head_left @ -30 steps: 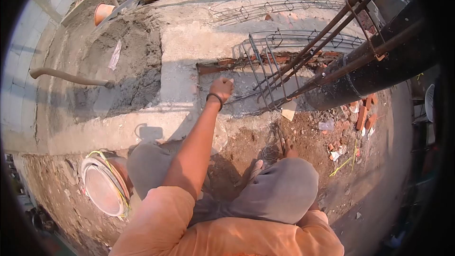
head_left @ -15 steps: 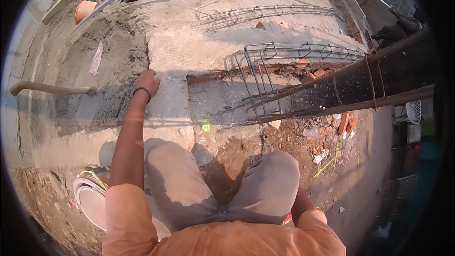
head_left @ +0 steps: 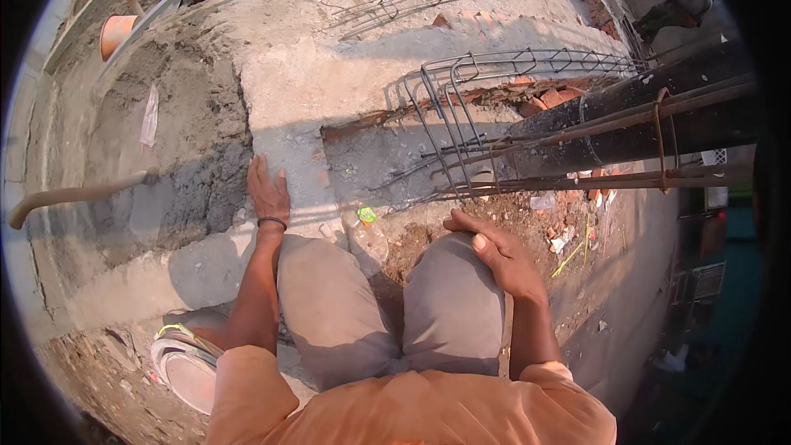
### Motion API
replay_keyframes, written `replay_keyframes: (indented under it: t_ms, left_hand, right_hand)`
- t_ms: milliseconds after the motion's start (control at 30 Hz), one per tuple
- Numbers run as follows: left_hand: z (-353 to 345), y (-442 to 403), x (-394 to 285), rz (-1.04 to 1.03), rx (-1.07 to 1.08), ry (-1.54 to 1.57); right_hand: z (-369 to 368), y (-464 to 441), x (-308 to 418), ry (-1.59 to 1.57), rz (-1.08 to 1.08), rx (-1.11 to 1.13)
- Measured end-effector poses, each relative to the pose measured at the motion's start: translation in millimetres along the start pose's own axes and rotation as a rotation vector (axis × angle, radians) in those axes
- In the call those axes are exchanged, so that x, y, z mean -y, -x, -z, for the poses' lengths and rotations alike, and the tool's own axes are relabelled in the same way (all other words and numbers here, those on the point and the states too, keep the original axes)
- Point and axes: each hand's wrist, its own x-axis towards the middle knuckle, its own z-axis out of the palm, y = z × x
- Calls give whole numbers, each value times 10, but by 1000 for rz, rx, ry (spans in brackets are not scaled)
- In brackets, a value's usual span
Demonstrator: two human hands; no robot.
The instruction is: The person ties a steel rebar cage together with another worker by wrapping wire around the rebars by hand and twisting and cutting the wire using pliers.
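My left hand (head_left: 269, 191), with a dark band at its wrist, lies flat on the concrete strip (head_left: 288, 140), fingers stretched out. It touches only the concrete, just right of the grey wet mortar (head_left: 202, 177). Over my right knee rests my right hand (head_left: 501, 254), its fingers extended and nothing in it. Bent steel bars of a rebar cage (head_left: 455, 107) rise from the trench (head_left: 371, 165) ahead. A small green wrapper (head_left: 367, 215) lies in front of my knees.
A wooden handle (head_left: 82, 195) reaches into the mortar at left. Orange buckets (head_left: 118, 37) stand at the back left. A dark column (head_left: 626, 115) with rusty bars slants in from the right. Another person (head_left: 688, 2) is at the far right. Broken bricks (head_left: 548, 100) lie by the trench.
My left hand has drawn back toward me and flattened onto the concrete. My right hand has come up from beside my body onto my right knee. The view has shifted slightly.
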Motion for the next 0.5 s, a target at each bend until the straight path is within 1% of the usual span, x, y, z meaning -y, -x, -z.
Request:
replay_keyframes:
  t_ms: [33, 133, 167, 233, 300, 400, 433, 467, 500]
  left_hand:
    - [-15, 35, -8, -28, -5, -47]
    - [41, -16, -126, -89, -55, -125]
    - [82, 16, -129, -78, 6, -159]
    - [135, -25, -189, -72, 90, -216]
    - [394, 105, -412, 55, 125, -201]
    - [1067, 702, -760, 275, 199, -112]
    - [1401, 892, -928, 383, 318, 46]
    - [1633, 1177, -1057, 552, 402, 198]
    - [1806, 1504, -1047, 666, 637, 292]
  right_hand:
    - [-81, 8, 180, 297, 128, -18]
    - [-170, 87, 480, 694, 0, 5]
    - [-112, 111, 493, 525, -71, -1]
    - [2, 253, 576, 481, -154, 64]
    - [145, 428, 601, 426, -204, 66]
    - [292, 741, 597, 425, -187, 59]
    - [305, 785, 668, 437, -222, 63]
    - [315, 879, 758, 450, -266, 67]
    - [307, 984, 815, 464, -314, 79]
